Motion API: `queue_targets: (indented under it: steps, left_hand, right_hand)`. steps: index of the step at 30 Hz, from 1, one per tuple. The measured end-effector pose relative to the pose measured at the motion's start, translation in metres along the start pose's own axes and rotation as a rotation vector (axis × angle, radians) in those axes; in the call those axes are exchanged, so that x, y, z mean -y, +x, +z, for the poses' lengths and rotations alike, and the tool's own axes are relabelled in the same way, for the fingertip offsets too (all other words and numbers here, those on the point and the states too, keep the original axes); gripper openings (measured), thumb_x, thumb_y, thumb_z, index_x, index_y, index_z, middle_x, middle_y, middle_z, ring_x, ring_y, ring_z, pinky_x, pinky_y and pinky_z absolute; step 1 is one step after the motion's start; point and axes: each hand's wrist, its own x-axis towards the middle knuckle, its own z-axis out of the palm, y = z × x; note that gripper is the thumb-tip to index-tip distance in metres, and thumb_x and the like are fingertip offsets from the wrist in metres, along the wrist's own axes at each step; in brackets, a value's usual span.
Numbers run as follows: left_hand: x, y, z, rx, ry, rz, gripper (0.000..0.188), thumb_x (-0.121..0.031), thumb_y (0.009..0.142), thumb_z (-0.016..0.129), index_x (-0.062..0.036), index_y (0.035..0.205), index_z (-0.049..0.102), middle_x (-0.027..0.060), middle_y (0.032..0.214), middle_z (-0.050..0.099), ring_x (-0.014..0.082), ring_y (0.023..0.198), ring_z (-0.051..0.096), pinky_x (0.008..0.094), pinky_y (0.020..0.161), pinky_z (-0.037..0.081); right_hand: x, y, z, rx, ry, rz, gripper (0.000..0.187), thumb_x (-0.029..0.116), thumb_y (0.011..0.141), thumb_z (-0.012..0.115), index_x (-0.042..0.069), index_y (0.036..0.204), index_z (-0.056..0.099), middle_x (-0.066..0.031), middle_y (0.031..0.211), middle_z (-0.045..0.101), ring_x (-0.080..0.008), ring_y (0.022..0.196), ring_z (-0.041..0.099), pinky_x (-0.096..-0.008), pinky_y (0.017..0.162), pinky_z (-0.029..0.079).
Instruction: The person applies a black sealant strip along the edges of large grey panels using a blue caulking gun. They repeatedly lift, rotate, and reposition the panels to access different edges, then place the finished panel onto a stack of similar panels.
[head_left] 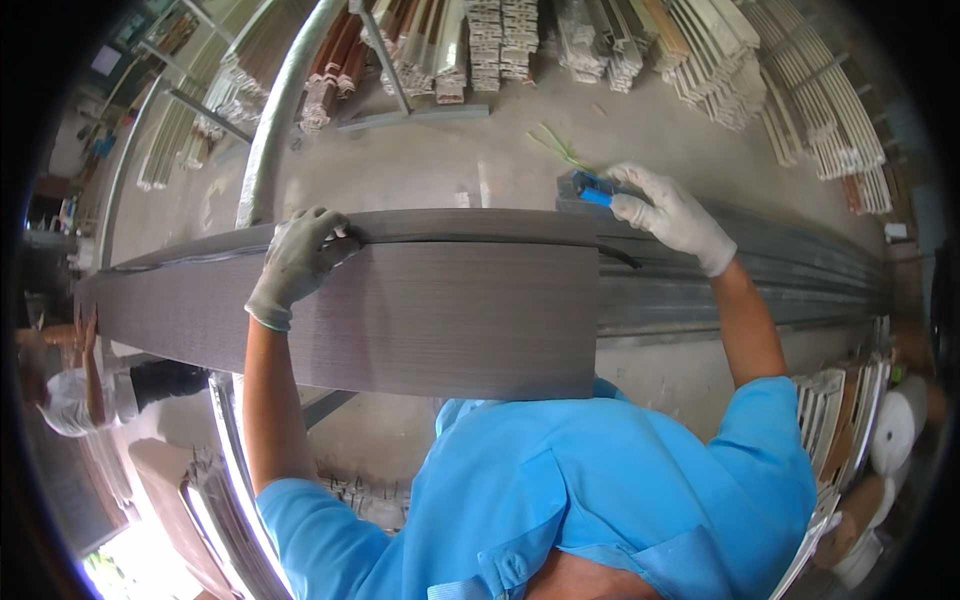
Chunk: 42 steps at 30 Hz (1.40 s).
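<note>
A long grey-brown wood-grain panel (pixel 470 320) lies across in front of me, its right end square. Along its far side runs a black strip (pixel 480 239) in a groove, and a loose dark tail (pixel 620 257) of it sticks out past the right end. My left hand (pixel 298 258), in a whitish glove, is curled with its fingers and thumb on the strip. Beyond the panel's right end my gloved right hand (pixel 672 215) is closed around a small blue and black tool (pixel 594 194), held off the panel; its exact kind is unclear.
Long grey metal profiles (pixel 740 275) extend rightward beneath the panel's level. Bundles of profiles (pixel 500 45) lie on the floor at the back. A pale metal post (pixel 275 120) rises beyond my left hand. Another person (pixel 75 400) is at the far left, near the panel's end.
</note>
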Motion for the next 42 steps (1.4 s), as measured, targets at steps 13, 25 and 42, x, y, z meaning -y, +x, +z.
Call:
queue_targets:
  steps: [13,25,42]
  left_hand:
    - [0.025,-0.007,0.016,-0.034,-0.805,-0.137,0.015,-0.006,0.089,0.076,0.0002,0.101,0.070,0.0022,0.090,0.064,0.0119,0.082,0.059,0.0254,0.075,0.048]
    - [0.013,0.007,0.028,-0.269,-0.417,0.018,0.012,-0.013,0.074,0.074,-0.0040,0.072,0.068,0.0070,0.070,0.064,0.0249,0.072,0.054,0.0381,0.070,0.045]
    - [0.019,0.005,0.025,-0.240,-0.495,0.019,0.009,-0.010,0.075,0.076,-0.0047,0.075,0.069,0.0051,0.068,0.063,0.0230,0.073,0.052,0.0362,0.073,0.044]
  right_hand:
    - [0.002,-0.001,0.011,0.005,-0.135,-0.004,0.046,0.040,0.096,0.070,0.006,0.127,0.065,-0.0129,0.103,0.076,-0.0256,0.097,0.073,-0.0389,0.089,0.053]
    - [0.013,0.015,0.025,-0.034,-0.523,-0.457,0.026,0.031,0.085,0.078,0.015,0.104,0.075,-0.0045,0.081,0.073,-0.0242,0.073,0.070,-0.0391,0.066,0.053]
    - [0.006,0.007,0.025,-0.034,-0.673,-0.531,0.025,0.034,0.090,0.073,0.016,0.108,0.073,-0.0071,0.076,0.067,-0.0255,0.069,0.068,-0.0399,0.061,0.053]
